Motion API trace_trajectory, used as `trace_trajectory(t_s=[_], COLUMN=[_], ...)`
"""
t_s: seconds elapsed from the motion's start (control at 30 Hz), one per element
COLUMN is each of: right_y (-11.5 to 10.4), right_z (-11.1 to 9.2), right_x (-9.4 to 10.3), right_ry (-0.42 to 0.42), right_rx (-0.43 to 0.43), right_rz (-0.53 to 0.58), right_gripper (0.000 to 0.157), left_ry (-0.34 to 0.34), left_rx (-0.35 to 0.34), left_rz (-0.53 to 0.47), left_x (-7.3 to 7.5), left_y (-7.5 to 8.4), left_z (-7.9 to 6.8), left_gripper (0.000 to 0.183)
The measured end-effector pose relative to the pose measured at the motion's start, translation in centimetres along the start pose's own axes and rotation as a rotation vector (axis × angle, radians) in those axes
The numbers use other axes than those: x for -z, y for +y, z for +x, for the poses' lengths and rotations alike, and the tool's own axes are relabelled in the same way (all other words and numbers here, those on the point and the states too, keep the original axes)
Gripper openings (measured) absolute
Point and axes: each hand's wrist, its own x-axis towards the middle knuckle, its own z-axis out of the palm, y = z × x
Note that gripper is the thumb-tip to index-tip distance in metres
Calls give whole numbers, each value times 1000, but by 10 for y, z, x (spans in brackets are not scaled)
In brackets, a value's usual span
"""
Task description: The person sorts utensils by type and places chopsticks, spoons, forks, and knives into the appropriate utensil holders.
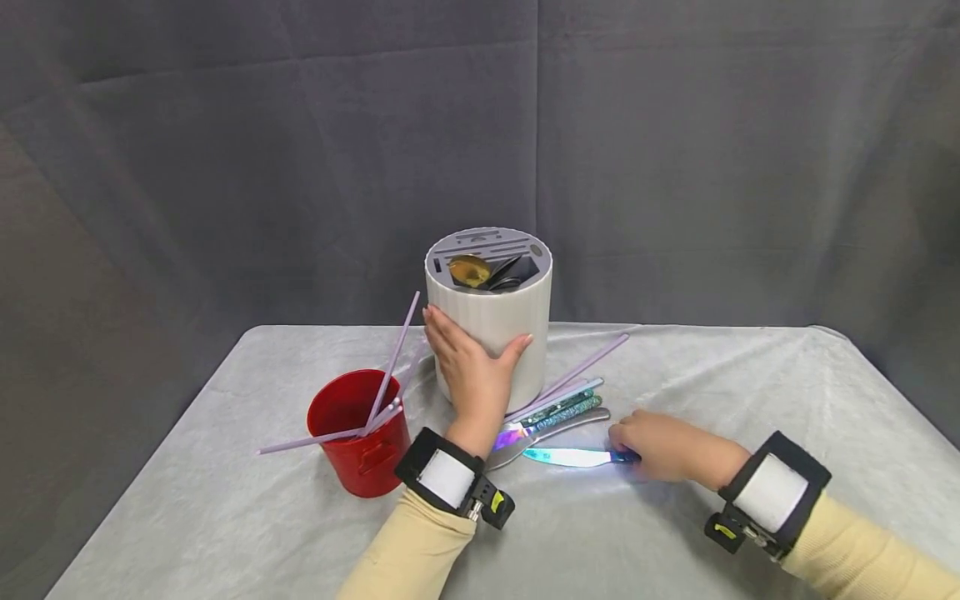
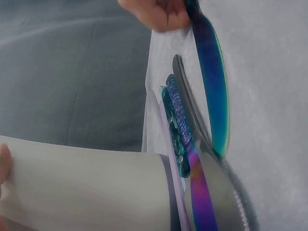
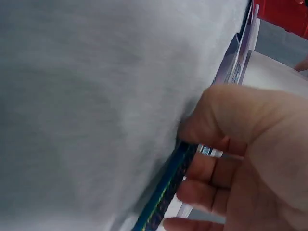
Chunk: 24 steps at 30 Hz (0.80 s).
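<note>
My left hand [image 1: 477, 379] rests spread against the front of a white cylindrical utensil holder [image 1: 531, 325], thumb to the right. A gold spoon [image 1: 468, 270] and dark utensil heads show in an opening in its grey slotted top. Farther right, my right hand [image 1: 660, 444] pinches the handle of a shiny blue-green table knife [image 1: 573, 457], its blade pointing left, low over the cloth. The right wrist view shows thumb and fingers on its patterned handle [image 3: 166, 192]. Between the hands lie other knives, one with a glittery handle [image 2: 179, 110] and rainbow blade, and a silver-grey one [image 1: 577, 422].
A red bucket [image 1: 352, 467] stands left of the holder, with lilac straws [image 1: 393, 358] leaning out of it. More lilac straws [image 1: 588, 363] lie at the holder's right foot beside the knives. Grey cloth covers the table [image 1: 225, 492]; a dark curtain [image 1: 675, 167] hangs behind.
</note>
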Motion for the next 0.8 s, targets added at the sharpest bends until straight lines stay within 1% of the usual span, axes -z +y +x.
trace_trajectory(t_s=[0.1, 0.17, 0.23, 0.27, 0.33, 0.37, 0.43, 0.5, 0.6, 0.63, 0.7, 0.73, 0.8], right_y=[5, 9, 15, 18, 24, 25, 26, 22, 8, 2, -12, -20, -33], right_z=[-13, -23, -33, -37, -43, -44, -43, -39, -26, -20, -4, 5, 24], right_x=[3, 8, 14, 17, 23, 26, 36, 48, 70, 78, 93, 101, 115], right_ry=[11, 9, 34, 61, 150, 212, 333, 438, 572, 628, 754, 831, 986], right_rx=[-28, -41, -30, -11, 32, 54, 61, 32, -27, -21, 20, 62, 163], right_rz=[17, 69, 127, 146, 178, 192, 255, 382, 677, 791, 992, 1077, 1211], right_gripper=[26, 32, 36, 36, 35, 32, 24, 20, 19, 19, 18, 17, 18], left_ry=[14, 13, 9, 6, 1, 1, 0, -1, -5, -7, -12, -13, -17], left_rx=[-10, -6, 2, 6, 13, 14, 13, 8, -3, -6, -10, -13, -15], left_rz=[9, 15, 24, 30, 40, 44, 49, 54, 59, 61, 61, 60, 50], left_x=[0, -1, -1, -1, -2, -2, -2, -2, -2, -2, -2, -2, -3], left_y=[1, 1, 2, 2, 3, 3, 3, 3, 2, 2, 2, 2, 2], left_z=[0, 0, 0, -1, -1, -1, -1, -1, -2, -3, -4, -4, -4], left_gripper=[120, 120, 120, 121, 121, 121, 121, 121, 120, 120, 120, 120, 120])
